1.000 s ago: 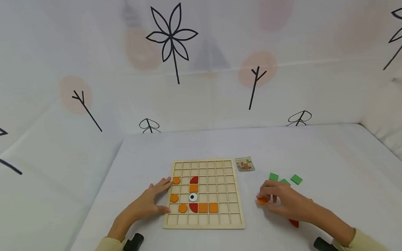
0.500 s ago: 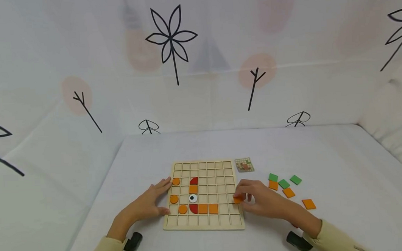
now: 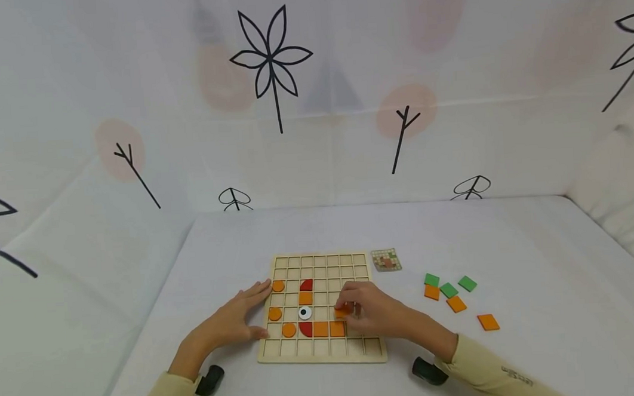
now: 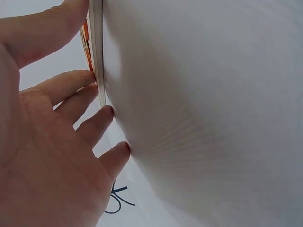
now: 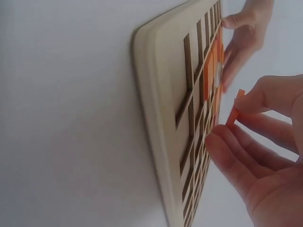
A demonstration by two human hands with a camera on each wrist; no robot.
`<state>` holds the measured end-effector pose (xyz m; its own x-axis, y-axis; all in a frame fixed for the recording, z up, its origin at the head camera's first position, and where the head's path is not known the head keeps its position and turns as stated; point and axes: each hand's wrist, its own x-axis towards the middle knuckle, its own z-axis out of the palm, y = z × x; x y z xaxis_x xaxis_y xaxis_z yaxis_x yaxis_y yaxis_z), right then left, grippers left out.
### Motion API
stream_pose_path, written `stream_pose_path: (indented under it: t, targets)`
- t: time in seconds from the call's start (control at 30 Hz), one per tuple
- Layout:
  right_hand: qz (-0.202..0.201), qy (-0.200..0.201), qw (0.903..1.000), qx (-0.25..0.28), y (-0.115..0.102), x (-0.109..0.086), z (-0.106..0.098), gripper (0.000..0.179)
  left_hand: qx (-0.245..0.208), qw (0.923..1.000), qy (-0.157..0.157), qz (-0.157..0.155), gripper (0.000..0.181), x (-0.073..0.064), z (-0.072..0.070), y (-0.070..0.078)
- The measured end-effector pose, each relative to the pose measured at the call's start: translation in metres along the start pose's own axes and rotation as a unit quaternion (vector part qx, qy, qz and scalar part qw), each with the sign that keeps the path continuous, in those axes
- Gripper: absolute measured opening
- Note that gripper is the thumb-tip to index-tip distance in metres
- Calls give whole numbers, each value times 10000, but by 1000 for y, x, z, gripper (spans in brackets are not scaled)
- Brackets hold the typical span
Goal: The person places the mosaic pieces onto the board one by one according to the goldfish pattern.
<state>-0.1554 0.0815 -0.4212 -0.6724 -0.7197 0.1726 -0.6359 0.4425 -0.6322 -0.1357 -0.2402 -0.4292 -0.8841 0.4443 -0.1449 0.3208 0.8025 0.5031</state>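
A wooden grid board [image 3: 322, 360] lies on the table, holding orange discs [image 3: 275, 314], red quarter-circle tiles [image 3: 306, 329], orange square tiles [image 3: 320, 329] and a white eye disc [image 3: 304, 313]. My left hand [image 3: 228, 320] rests at the board's left edge, thumb and fingers spread; in the left wrist view its fingertips touch the rim. Over the right half of the board, my right hand [image 3: 375, 310] pinches an orange square tile [image 5: 234, 109] between thumb and fingers. The tile is held tilted, above the grid in the right wrist view.
Right of the board lie several green [image 3: 467, 283] and orange square tiles [image 3: 488, 322]. A small pattern card [image 3: 386, 260] sits by the board's upper right corner. A printed cloth [image 3: 336, 155] hangs behind the table.
My right hand has moved left from the loose tiles to over the board, carrying the orange square tile. My left hand has stayed at the board's edge.
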Motion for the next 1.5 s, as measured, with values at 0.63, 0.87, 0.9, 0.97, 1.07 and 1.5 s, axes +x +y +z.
stream_pose_path:
  t: [0.63, 0.87, 0.9, 0.97, 1.07, 1.5]
  targets:
    - [-99, -72, 9996, -266, -10, 30, 28, 12, -212, 9991, 86, 347, 89, 0, 0, -5]
    - [31, -47, 9970, -766, -17, 29, 28, 9, -296, 9990, 63, 329, 91, 3, -4, -7]
    - [59, -57, 9968, -801, -17, 29, 28, 9, -317, 9990, 63, 315, 91, 4, -3, -7]
    - [48, -44, 9963, -858, -16, 27, 27, 9, -357, 9989, 63, 288, 91, 5, -2, -8]
    - [71, -35, 9962, -863, -15, 23, 25, 8, -405, 9987, 78, 293, 91, 5, -1, -10]
    - [396, -262, 9945, -936, -15, -12, -16, 11, -414, 9985, 124, 338, 91, 3, 0, -10]
